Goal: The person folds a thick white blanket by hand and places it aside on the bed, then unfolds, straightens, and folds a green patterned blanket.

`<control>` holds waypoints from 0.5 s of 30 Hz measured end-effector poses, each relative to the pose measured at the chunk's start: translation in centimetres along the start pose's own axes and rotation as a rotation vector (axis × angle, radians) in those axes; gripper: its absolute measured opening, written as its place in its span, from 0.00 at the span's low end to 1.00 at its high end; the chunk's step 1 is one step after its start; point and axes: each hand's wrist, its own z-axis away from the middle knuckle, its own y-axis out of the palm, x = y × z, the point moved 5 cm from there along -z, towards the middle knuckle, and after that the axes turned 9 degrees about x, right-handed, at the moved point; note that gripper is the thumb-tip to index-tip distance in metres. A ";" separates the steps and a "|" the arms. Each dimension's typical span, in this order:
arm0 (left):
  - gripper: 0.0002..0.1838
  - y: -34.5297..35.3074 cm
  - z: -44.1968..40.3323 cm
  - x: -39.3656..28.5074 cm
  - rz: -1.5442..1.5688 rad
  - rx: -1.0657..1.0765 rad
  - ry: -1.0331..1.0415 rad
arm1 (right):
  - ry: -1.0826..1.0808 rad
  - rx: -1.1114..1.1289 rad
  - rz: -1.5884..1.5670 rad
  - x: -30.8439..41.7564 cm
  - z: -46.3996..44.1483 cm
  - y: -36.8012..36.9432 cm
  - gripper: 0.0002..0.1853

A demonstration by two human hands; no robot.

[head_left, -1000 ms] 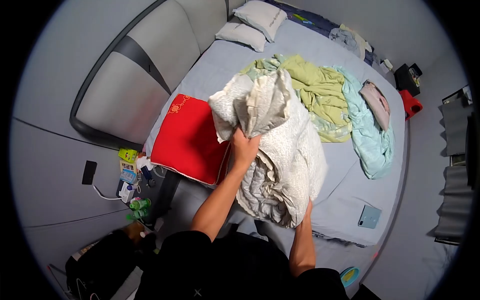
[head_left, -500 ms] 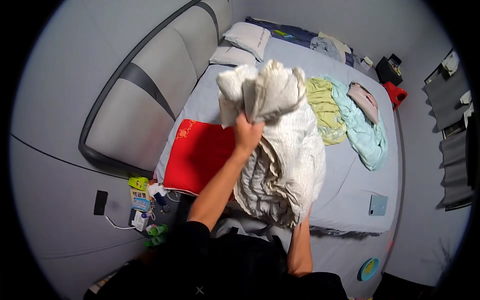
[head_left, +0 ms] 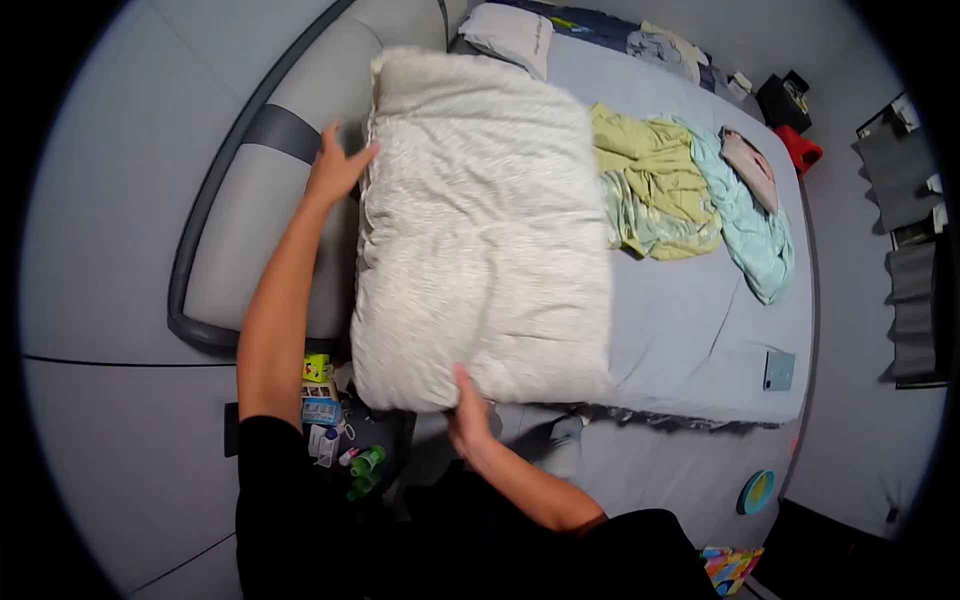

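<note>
The left hand (head_left: 338,168) is spread wide, palm toward the side edge of the white quilt (head_left: 485,230); its thumb tip is at that edge, but contact cannot be confirmed. The right hand (head_left: 470,415) holds the quilt's near edge, thumb on the upper face, fingers mostly hidden. The quilt forms a thick rectangular pad, located to the right of the left hand and extending forward from the right hand, over the bed (head_left: 680,330).

The padded headboard (head_left: 240,220) is just beside and behind the left hand. Forward and right of both hands, the green bedding (head_left: 655,170) adjoins the light-blue bedding (head_left: 755,250); a pink item (head_left: 750,170) lies on the latter. A pillow (head_left: 510,32) is beyond the left hand. A tablet (head_left: 779,371) lies on the bed, well right of the right hand. Green items (head_left: 368,460) are left of the right hand.
</note>
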 end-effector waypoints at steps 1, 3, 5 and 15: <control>0.49 2.2 1.6 2.8 -0.051 0.061 0.045 | 0.221 0.007 0.066 -2.4 -1.0 -0.5 0.23; 0.47 7.5 6.1 7.4 -0.113 0.220 0.110 | 0.491 -0.010 0.191 -6.5 -2.5 -1.0 0.15; 0.46 13.1 12.5 11.0 -0.109 0.477 0.030 | 0.421 0.100 0.434 -8.7 -5.3 -3.9 0.12; 0.52 22.2 28.0 15.9 -0.414 0.861 -0.329 | 0.199 -0.177 0.098 4.9 -7.1 -18.6 0.12</control>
